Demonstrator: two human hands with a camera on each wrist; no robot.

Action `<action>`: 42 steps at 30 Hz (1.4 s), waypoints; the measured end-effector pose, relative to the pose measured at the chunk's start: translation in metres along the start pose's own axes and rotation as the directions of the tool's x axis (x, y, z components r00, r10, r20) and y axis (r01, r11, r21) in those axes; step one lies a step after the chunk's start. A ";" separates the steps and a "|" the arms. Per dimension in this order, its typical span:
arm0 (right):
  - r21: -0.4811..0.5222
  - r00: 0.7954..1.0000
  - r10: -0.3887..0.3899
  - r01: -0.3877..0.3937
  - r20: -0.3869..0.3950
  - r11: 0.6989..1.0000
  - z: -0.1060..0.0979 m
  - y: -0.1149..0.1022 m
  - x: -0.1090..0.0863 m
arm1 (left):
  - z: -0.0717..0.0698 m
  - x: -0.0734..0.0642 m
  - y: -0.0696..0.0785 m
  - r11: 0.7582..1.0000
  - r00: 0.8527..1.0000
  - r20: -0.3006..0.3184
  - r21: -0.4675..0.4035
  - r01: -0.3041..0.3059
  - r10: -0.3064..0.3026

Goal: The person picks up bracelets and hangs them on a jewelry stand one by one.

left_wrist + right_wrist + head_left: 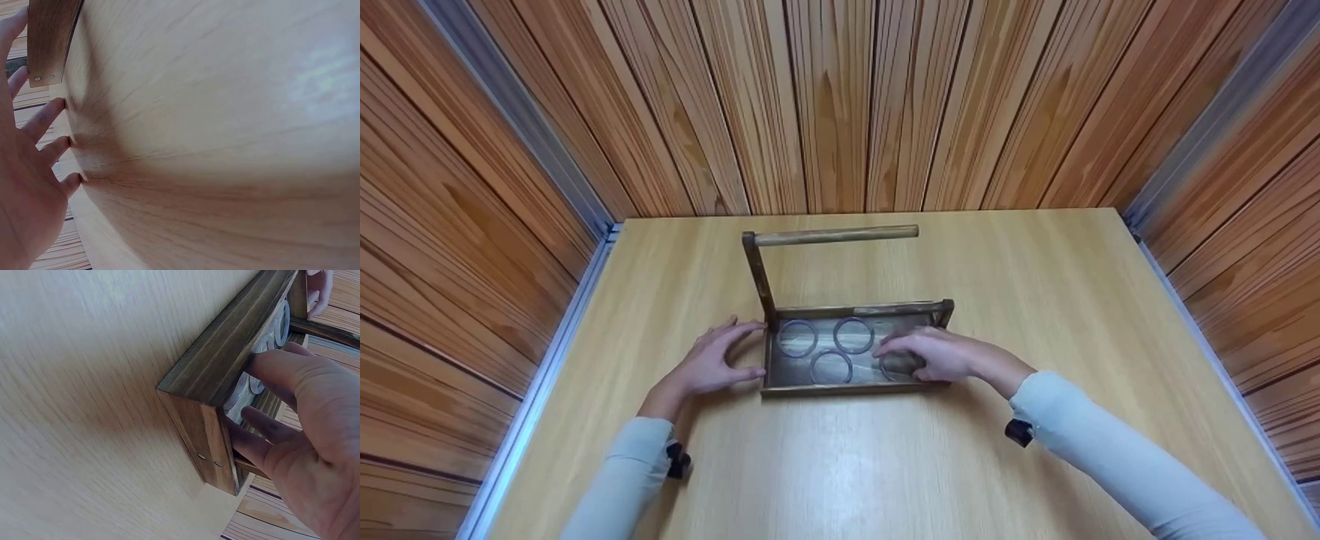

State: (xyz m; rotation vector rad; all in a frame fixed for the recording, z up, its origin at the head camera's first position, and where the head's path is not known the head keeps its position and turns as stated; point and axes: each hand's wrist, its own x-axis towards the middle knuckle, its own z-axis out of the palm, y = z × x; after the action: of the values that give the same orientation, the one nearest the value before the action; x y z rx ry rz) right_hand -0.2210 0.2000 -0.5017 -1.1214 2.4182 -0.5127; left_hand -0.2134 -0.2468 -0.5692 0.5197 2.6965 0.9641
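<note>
A dark wooden caddy (pixel 810 389) stands on the table, its tall left post (pixel 759 277) carrying a handle rod (pixel 837 235) whose right end is free. Several thin, pale purplish rings lie flat in it, among them one at the back left (pixel 814 341) and one at the front (pixel 851 369). My left hand (pixel 712 361) touches the caddy's left end with spread thumb and fingers. Inside the right end, my right hand (pixel 936 355) spans another ring (pixel 236 395), thumb and fingertips at opposite edges of it. That ring is partly hidden by the hand.
The light wooden table (pixel 840 465) extends around the caddy on all sides. Plank-patterned walls (pixel 840 105) enclose it at the back and both sides, with metal rails (pixel 540 382) along the table's side edges. A short right post (pixel 946 311) rises at the caddy's back right.
</note>
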 end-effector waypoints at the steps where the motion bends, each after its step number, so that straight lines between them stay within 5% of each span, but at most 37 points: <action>1: -0.005 1.000 0.001 -0.001 0.003 1.000 0.000 0.000 0.001 | 0.000 0.000 0.000 1.000 1.000 0.000 0.000 0.001 -0.001; 22: -0.132 0.993 0.052 -0.037 0.109 0.991 -0.002 -0.006 0.017 | -0.001 -0.001 0.002 1.000 1.000 -0.002 -0.010 0.011 -0.011; 33: -0.189 0.964 0.145 -0.104 0.221 0.976 -0.006 -0.016 0.030 | 0.000 -0.003 0.001 0.999 1.000 0.013 -0.037 0.028 -0.027; 42: -0.276 0.980 0.053 0.001 0.191 0.961 -0.002 -0.012 0.036 | 0.001 -0.002 0.001 1.000 1.000 -0.015 -0.009 0.009 -0.009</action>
State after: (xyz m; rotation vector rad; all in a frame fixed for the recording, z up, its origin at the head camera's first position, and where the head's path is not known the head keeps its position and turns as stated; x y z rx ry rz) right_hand -0.2359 0.1650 -0.5022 -1.1868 2.3739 -0.0509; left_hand -0.2110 -0.2462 -0.5690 0.5002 2.7040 0.9811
